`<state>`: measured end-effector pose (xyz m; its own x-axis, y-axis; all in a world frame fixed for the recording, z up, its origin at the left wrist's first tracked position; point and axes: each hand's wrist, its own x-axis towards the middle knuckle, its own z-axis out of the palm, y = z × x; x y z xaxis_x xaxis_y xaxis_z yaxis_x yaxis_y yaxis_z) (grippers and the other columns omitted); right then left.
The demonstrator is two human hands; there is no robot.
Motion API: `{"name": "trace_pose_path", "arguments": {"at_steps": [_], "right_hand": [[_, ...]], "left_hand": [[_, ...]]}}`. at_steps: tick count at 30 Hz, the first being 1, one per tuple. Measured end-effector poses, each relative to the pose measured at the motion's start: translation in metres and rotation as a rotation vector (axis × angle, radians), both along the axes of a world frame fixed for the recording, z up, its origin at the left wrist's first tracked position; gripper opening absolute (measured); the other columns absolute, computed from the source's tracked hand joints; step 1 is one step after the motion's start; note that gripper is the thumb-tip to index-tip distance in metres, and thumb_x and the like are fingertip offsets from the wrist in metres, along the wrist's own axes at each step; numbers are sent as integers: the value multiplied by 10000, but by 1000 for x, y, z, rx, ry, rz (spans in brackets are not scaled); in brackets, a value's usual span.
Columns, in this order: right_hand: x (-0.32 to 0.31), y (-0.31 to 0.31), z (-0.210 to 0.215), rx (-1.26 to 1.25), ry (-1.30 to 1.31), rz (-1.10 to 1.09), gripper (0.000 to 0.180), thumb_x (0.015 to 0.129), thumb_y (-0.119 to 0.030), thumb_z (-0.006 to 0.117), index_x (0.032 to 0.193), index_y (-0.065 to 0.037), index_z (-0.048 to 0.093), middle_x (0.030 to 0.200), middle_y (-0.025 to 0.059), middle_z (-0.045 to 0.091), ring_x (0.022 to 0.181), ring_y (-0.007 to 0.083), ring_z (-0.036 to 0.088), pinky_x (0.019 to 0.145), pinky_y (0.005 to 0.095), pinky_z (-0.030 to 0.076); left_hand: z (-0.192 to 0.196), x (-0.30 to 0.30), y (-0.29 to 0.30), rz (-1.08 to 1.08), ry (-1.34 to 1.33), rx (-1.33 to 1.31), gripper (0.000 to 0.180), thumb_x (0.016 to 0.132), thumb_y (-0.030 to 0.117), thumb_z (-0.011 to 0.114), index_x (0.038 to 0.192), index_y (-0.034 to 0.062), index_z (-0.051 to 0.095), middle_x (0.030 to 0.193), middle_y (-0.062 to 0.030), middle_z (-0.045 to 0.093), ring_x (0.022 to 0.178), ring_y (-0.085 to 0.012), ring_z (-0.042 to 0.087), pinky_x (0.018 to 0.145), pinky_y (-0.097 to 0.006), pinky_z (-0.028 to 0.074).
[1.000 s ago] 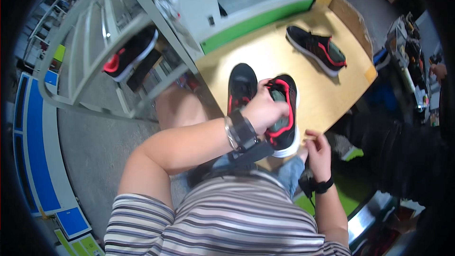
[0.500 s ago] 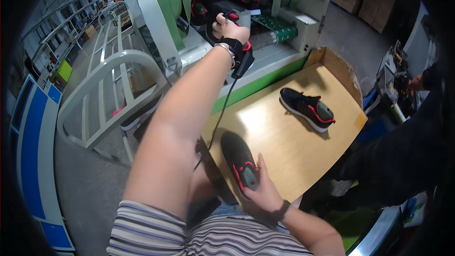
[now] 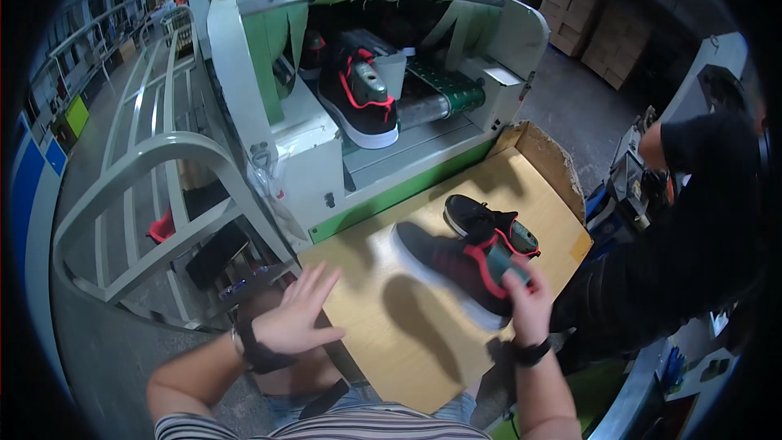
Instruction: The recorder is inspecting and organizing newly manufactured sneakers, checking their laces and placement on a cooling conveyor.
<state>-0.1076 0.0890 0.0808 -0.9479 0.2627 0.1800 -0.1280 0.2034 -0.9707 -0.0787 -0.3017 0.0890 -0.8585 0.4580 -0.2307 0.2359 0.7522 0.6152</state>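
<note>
- So from where I'm watching, my right hand [image 3: 528, 303] has its fingers clamped on a black shoe [image 3: 456, 270] with red trim and a white sole, gripping it around the heel end and holding it up over the wooden table [image 3: 383, 334]. The shoe's a bit blurry.
- My left hand [image 3: 295, 318] is empty, fingers spread wide apart, palm down, hovering at the near left corner of the table. It touches nothing as far as I can see. There's a dark band on that wrist.
- A second matching shoe [image 3: 489, 224] lies on the table just behind the one I'm holding, toward the far right side.
- A third shoe [image 3: 358, 96], same colours, sits up inside the mouth of the green and white machine [image 3: 309, 155] behind the table, next to its belt [image 3: 444, 94].
- Right side: another person in a dark sleeve [image 3: 692, 220] is at the table's edge.
- Left of me there's a grey metal rack [image 3: 155, 171] with a dark shoe [image 3: 213, 254] low down in it.
</note>
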Motion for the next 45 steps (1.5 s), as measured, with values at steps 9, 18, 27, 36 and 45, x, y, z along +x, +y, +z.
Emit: {"name": "trace_pose_path", "arguments": {"at_steps": [9, 18, 27, 36, 45], "right_hand": [[-317, -55, 111, 484, 591, -113, 455, 879, -285, 721, 1248, -39, 619, 1042, 190, 691, 982, 290, 668, 877, 364, 503], [-392, -14, 89, 735, 273, 321, 1169, 757, -475, 830, 1563, -36, 106, 1451, 308, 420, 1326, 360, 465, 1088, 391, 391], [-114, 75, -60, 1094, -331, 154, 760, 686, -464, 826, 1222, -33, 503, 1028, 256, 676, 983, 416, 647, 844, 458, 518], [101, -65, -35, 996, -376, 288, 607, 836, -498, 700, 1141, -4, 522, 746, 245, 666, 679, 437, 655, 604, 496, 519], [19, -64, -33, 707, -20, 732, 588, 870, -229, 702, 1401, -79, 502, 1301, 205, 537, 1229, 387, 479, 1048, 416, 399]], "left_hand": [[-109, 22, 61, 105, 162, -216, 1036, 824, 597, 653, 1561, 55, 169, 1617, -255, 63, 1493, -453, 43, 1111, -719, 94], [-142, 9, 70, 67, -45, -199, 1217, 712, 723, 666, 1588, 115, 80, 1634, -226, -59, 1490, -467, -74, 1077, -757, -23], [-134, 6, 74, 24, -90, -333, 1246, 720, 717, 675, 1585, 97, 25, 1629, -224, -107, 1489, -462, -98, 1069, -765, -19], [-145, 3, 88, 278, 32, 256, 737, 961, 272, 543, 1564, 113, 151, 1551, -259, 286, 1429, -408, 312, 1156, -504, 257], [-129, 27, 116, 58, -290, 535, 665, 953, 73, 467, 1550, 19, 179, 1579, -269, 227, 1479, -328, 237, 1188, -353, 236]]}}
